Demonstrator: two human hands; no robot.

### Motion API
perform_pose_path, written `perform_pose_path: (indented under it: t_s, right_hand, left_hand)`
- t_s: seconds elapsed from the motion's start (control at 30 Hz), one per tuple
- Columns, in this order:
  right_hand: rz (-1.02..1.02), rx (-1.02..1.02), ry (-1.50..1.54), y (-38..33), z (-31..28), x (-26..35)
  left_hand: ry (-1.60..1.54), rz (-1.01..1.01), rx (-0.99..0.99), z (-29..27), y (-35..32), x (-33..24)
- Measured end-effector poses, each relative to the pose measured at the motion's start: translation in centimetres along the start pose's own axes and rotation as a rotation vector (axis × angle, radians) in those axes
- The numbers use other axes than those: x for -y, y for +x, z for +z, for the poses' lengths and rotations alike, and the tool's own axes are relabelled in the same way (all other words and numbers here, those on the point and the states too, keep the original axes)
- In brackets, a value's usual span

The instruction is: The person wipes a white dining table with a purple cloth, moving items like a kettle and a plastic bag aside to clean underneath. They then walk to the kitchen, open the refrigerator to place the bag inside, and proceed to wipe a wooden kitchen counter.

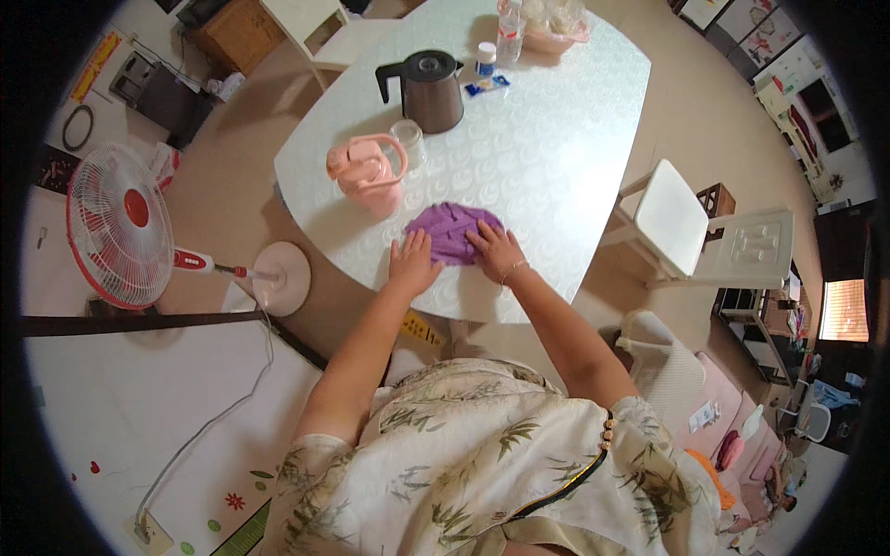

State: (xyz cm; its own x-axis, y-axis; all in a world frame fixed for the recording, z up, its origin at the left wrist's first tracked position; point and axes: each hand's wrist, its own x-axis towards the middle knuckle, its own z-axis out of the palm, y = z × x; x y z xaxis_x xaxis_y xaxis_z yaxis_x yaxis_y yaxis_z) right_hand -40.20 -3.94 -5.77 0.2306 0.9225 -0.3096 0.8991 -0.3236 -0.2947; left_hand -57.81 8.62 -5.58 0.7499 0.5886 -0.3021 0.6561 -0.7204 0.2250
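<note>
A dark kettle (432,97) stands near a clear glass jar (411,148) and a pink bottle (367,181) (a loop-handled one, this). Farther back are a plastic bottle (509,39) and a pink bowl (554,44). A red-and-white fan (136,208) stands at the left, a white chair (661,220) at the right.

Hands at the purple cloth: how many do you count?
2: the left hand at the left edge of the purple cloth, the right hand on its right side. No others show there.
</note>
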Motion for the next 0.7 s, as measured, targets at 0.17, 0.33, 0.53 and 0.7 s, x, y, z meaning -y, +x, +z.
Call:
perform_pose_path:
  t_s: [0.17, 0.33, 0.53, 0.7]
  right_hand:
    - [-0.011, -0.043, 0.089, -2.6, 0.9, -0.7]
    - [-0.011, -0.184, 0.108, -3.5, 1.5, -0.4]
    - [0.016, -0.203, 0.083, -2.8, 1.8, -0.1]
    - [0.063, -0.191, 0.061, 0.6, 0.6, -0.6]
  left_hand:
    - [0.051, 0.040, 0.074, -0.1, -2.3, -1.6]
    - [-0.015, 0.079, -0.004, -0.3, -2.2, -3.1]
    - [0.053, 0.156, 0.050, -0.4, -0.8, -3.7]
    - [0.063, 0.181, 0.026, -1.2, 2.1, -3.2]
